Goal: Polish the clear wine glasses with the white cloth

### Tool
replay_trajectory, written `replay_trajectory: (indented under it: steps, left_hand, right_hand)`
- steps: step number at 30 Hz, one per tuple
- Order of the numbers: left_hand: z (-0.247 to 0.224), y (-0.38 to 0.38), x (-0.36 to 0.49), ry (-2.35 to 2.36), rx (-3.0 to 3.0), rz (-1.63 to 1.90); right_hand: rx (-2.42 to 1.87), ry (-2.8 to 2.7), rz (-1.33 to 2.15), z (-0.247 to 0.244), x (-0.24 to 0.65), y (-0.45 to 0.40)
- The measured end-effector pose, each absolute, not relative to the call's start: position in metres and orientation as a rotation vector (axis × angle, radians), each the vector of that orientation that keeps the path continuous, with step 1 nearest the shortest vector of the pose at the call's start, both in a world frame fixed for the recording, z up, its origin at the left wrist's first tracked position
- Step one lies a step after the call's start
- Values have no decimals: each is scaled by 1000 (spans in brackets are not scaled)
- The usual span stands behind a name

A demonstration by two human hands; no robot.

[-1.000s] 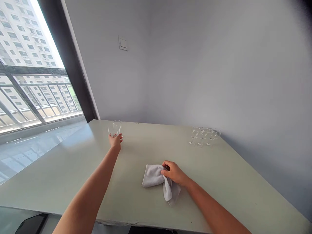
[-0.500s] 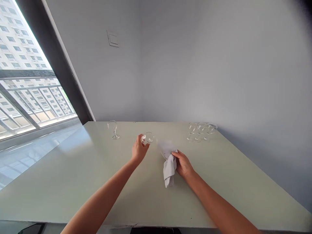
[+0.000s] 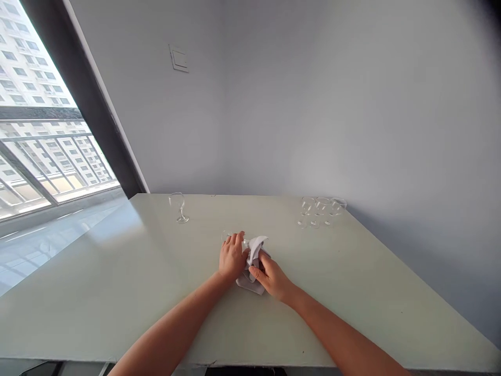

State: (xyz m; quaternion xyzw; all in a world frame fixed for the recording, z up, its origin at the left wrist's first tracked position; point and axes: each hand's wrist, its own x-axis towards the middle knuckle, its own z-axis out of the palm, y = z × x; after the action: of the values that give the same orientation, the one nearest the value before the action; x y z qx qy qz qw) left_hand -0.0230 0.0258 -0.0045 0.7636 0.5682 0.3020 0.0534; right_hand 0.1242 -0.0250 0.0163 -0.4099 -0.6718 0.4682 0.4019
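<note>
Near the middle of the table, my left hand (image 3: 231, 256) is closed round a clear stemmed glass (image 3: 225, 236), whose base end shows faintly beyond the fingers. My right hand (image 3: 272, 275) grips a white cloth (image 3: 256, 249) and presses it against the glass, right beside my left hand. Part of the cloth hangs below the hands. Most of the glass is hidden by my fingers and the cloth. Another stemmed glass (image 3: 177, 206) stands upright at the back left. At the back right, several stemmed glasses (image 3: 321, 209) stand close together.
The pale table (image 3: 129, 292) reaches back to grey walls. A light switch (image 3: 179, 58) is on the wall above. On the left, a dark-framed window (image 3: 82, 94) shows a railing and buildings. Dark objects show below the table's front edge.
Both hands have come together and nearer to me. The glass in my left hand has turned, and the cloth in my right hand now meets it. The view has shifted slightly.
</note>
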Motion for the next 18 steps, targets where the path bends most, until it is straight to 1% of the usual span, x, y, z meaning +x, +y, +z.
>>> replay_trajectory:
  steps: [3, 5, 9, 12, 14, 18]
  left_hand:
    - [-2, 20, -23, 1586, 2539, 849]
    - [1, 19, -25, 1467, 2613, 884]
    - [14, 23, -33, 1291, 2603, 1020]
    - [22, 26, -39, 1284, 2557, 976]
    - [24, 27, -41, 1277, 2540, 897]
    - [25, 26, -44, 1181, 2349, 778]
  right_hand:
    - [-1108, -1596, 1402, 3, 128, -18]
    - [-1096, -1484, 1514, -1, 133, -12]
    - [-931, -1175, 1688, 4, 142, -2]
    - [-859, -971, 1759, 11, 149, 2]
    - [-882, -1041, 1751, 15, 154, 1]
    - [-953, -1487, 1707, 29, 166, -6]
